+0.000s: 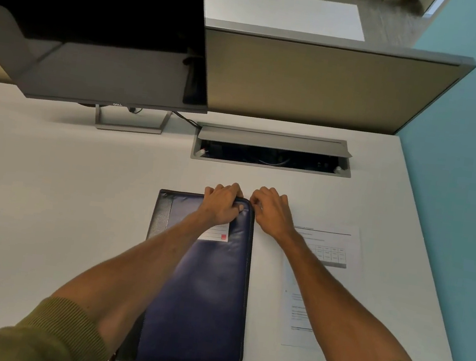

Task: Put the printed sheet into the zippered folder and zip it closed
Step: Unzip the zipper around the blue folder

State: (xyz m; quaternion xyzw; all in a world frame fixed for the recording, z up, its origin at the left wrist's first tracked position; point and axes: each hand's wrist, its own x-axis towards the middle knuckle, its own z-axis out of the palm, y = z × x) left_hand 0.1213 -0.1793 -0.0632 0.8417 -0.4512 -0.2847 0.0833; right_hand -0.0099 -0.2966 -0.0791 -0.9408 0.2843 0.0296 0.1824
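A dark blue zippered folder [204,291] lies flat and closed on the white desk, with a white label near its top. My left hand [223,205] grips the folder's far right corner from above. Just right of that corner, my right hand [271,213] has its fingers pinched at the folder's edge, where the zip runs; the zip pull itself is hidden. The printed sheet [323,282] lies flat on the desk to the right of the folder, partly under my right forearm.
A dark monitor [97,40] on a stand fills the back left. An open cable hatch [272,154] is set into the white desk [61,202] behind my hands. A beige partition [319,82] closes the back; a teal wall is at the right.
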